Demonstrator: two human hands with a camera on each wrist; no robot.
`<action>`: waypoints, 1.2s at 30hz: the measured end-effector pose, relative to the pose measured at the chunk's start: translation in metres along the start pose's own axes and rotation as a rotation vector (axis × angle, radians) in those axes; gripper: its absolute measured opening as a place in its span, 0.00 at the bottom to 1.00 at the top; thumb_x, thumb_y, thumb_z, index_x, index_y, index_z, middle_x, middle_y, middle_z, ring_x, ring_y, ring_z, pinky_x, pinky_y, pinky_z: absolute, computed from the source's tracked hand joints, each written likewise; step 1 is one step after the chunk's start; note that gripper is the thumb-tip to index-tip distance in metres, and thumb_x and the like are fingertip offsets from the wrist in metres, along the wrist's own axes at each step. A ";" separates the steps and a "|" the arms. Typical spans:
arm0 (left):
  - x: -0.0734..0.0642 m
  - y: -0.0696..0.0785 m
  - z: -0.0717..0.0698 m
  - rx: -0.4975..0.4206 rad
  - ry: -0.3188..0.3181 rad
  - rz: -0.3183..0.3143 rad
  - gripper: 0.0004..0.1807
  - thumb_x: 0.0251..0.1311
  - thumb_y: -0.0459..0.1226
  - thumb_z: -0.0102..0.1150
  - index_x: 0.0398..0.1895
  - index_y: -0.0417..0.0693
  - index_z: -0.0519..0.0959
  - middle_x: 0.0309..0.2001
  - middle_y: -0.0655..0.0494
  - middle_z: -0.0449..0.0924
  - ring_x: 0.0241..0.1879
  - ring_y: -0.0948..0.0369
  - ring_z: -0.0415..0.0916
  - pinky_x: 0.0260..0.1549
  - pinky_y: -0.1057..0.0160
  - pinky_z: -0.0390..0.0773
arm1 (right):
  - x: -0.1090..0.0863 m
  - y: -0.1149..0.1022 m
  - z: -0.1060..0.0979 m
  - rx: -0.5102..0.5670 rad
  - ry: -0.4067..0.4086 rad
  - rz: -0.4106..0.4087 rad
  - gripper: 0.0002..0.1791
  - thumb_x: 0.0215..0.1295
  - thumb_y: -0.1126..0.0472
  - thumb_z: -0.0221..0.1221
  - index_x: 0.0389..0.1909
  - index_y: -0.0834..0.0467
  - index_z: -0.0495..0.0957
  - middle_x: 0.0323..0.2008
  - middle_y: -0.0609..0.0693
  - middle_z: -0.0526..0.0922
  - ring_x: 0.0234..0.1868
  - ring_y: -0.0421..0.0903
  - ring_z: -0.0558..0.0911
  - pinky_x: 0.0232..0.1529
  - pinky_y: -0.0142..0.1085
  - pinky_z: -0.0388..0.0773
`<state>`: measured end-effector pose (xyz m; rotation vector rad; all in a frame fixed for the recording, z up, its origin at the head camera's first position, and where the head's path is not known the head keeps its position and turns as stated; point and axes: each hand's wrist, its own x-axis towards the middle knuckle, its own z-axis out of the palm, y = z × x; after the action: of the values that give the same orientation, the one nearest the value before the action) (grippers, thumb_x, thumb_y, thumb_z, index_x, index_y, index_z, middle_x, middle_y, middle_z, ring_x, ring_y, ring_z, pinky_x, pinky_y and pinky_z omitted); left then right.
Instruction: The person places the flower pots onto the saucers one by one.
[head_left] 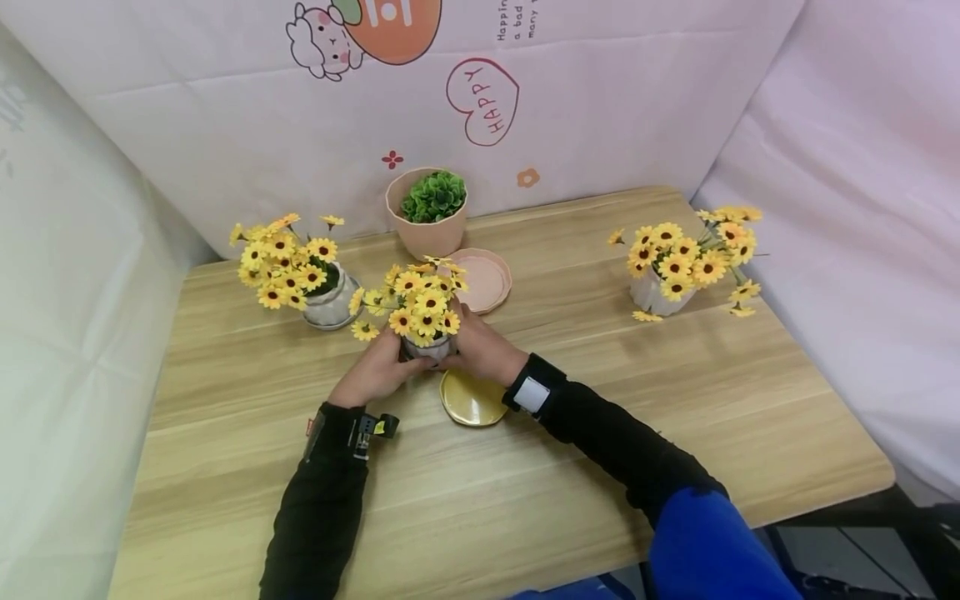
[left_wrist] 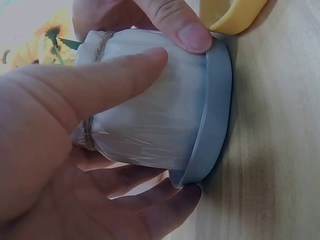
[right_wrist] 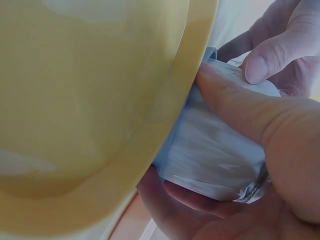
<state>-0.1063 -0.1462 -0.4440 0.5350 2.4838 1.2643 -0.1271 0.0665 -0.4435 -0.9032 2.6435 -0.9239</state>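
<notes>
A white pot (left_wrist: 150,120) with twine round its neck holds yellow daisy-like flowers (head_left: 420,304). Its base sits in a blue-grey saucer (left_wrist: 215,110). My left hand (head_left: 378,367) grips the pot from the left, thumb across its side and fingers curled beneath in the left wrist view. From the other side my right hand (head_left: 483,346) holds the same pot, its thumb near the saucer's rim. A glossy yellow saucer (head_left: 472,402) lies on the table just in front, close to my right wrist; it fills much of the right wrist view.
Behind the hands stand a pink pot (head_left: 427,236) with a green plant (head_left: 435,197) and a pink saucer (head_left: 483,279). A potted yellow flower (head_left: 328,307) in a saucer is at the left, another flower pot (head_left: 660,293) at the right. White cloth walls border the wooden table (head_left: 600,400).
</notes>
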 end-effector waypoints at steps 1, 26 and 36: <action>0.000 0.000 0.000 -0.001 0.001 0.002 0.42 0.68 0.35 0.69 0.81 0.45 0.61 0.80 0.42 0.63 0.80 0.45 0.60 0.82 0.43 0.57 | 0.000 0.000 0.000 -0.005 -0.002 0.000 0.56 0.59 0.63 0.77 0.81 0.64 0.52 0.79 0.64 0.58 0.77 0.61 0.66 0.80 0.52 0.65; -0.001 -0.017 -0.015 -0.028 0.062 -0.047 0.44 0.69 0.33 0.68 0.83 0.47 0.55 0.81 0.43 0.59 0.82 0.46 0.56 0.83 0.43 0.53 | 0.030 -0.008 0.004 -0.087 -0.057 -0.013 0.57 0.61 0.62 0.76 0.84 0.63 0.50 0.83 0.67 0.48 0.82 0.63 0.59 0.84 0.49 0.59; -0.005 -0.025 -0.023 -0.021 0.103 -0.088 0.41 0.71 0.34 0.66 0.82 0.44 0.55 0.79 0.41 0.62 0.81 0.45 0.58 0.83 0.42 0.55 | 0.046 -0.015 0.008 -0.110 -0.077 0.014 0.57 0.63 0.59 0.75 0.83 0.64 0.48 0.82 0.65 0.49 0.79 0.62 0.62 0.81 0.49 0.65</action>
<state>-0.1165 -0.1780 -0.4510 0.3594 2.5445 1.3127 -0.1535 0.0253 -0.4397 -0.9242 2.6537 -0.7314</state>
